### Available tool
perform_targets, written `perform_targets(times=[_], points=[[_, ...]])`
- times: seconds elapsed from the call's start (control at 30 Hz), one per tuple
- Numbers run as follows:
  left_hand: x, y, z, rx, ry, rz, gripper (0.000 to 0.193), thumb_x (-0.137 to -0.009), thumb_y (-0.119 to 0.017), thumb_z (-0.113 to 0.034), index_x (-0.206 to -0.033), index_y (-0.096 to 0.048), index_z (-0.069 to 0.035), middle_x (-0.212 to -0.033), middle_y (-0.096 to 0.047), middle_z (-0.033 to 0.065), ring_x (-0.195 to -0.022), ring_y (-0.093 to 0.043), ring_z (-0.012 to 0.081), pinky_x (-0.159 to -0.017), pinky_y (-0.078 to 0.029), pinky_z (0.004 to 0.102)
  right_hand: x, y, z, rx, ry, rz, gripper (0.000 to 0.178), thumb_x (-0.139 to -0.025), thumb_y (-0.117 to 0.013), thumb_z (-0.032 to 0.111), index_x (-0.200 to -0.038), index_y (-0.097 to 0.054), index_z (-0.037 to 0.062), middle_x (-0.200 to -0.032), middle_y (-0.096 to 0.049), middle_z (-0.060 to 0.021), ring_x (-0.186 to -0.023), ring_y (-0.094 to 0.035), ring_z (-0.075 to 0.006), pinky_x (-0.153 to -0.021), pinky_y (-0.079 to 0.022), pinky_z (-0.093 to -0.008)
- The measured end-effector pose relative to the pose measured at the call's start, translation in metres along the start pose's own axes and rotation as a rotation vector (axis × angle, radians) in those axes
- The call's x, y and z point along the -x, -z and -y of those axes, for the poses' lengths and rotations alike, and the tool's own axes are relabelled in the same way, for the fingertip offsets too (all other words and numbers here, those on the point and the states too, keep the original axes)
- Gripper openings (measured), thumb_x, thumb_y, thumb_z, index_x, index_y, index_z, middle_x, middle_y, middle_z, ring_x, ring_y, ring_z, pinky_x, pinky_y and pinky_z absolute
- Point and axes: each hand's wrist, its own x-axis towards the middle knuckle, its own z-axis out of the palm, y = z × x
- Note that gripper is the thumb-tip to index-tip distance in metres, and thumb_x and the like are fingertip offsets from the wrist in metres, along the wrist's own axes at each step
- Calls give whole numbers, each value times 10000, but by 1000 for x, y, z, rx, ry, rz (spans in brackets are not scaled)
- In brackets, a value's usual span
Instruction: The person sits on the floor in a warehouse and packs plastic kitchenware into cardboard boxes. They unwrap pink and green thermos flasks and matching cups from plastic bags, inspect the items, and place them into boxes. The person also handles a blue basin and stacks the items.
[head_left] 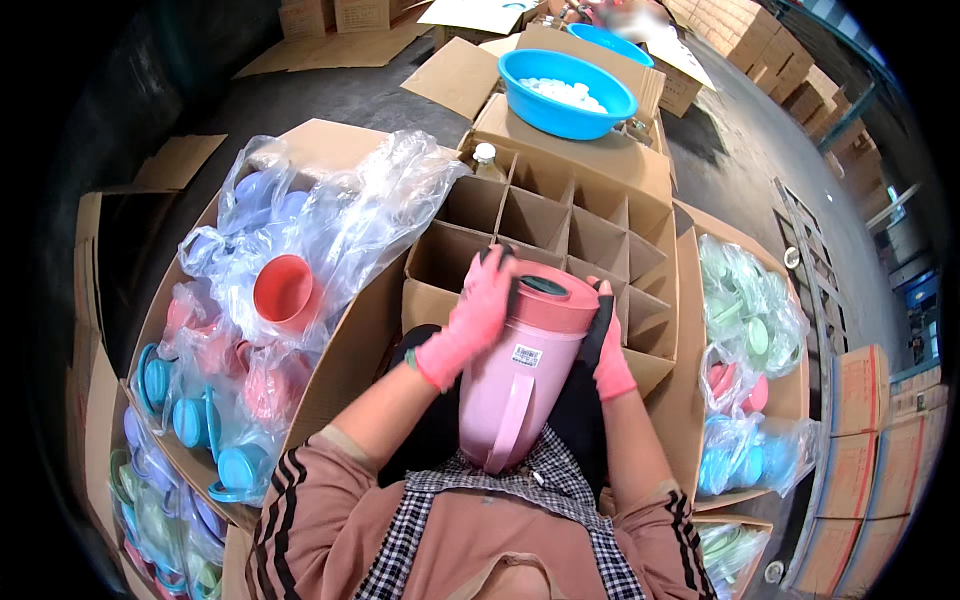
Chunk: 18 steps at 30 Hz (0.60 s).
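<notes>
A light pink jug [492, 400] with a long side handle, a white sticker and a coral-pink lid [570, 300] stands upright in my lap. A dark oval piece [542, 287] sits in the top of the lid. My left hand [478, 315], in a pink glove with dark fingertips, curls against the lid's left side. On the other side, my right hand [608, 345] in a similar glove wraps round the lid and the upper jug, fingers partly hidden behind it. Just beyond the jug stands a divided cardboard box [425, 297], with a white-capped glass bottle [486, 158] in its far left compartment.
To the left, a carton [350, 375] holds plastic-wrapped coloured parts and a coral cup [284, 290]. Another carton [690, 350] at the right holds bagged green, pink and blue parts. A blue basin [560, 120] of small white pieces stands beyond. Stacked cartons [850, 440] line the right.
</notes>
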Motion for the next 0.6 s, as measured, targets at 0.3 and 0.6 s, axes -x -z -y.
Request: perform_targets(times=[0.3,0.6], points=[[3,14,-24,280,69,23,388,-793,-469,-142,-1142,-419,20,-1150,-371,249,-1062,-374,424,-917,-325,422,-19,4,9,-368,-153,193,511,-884,-402,421,-1163,-431,-7,-1096,-521,-115,-1014,-476,-212,-917,-359,-335],[-15,76,-99,-376,-853,167,552,-535,-717,-178,-1042,-549,-40,-1086,-535,151,-1087,-448,369,-930,-302,493,54,-65,99,-363,467,437,655,-856,-388,487,-1281,-257,7,-1291,-342,-145,-1184,-351,-256,-998,-278,-397]])
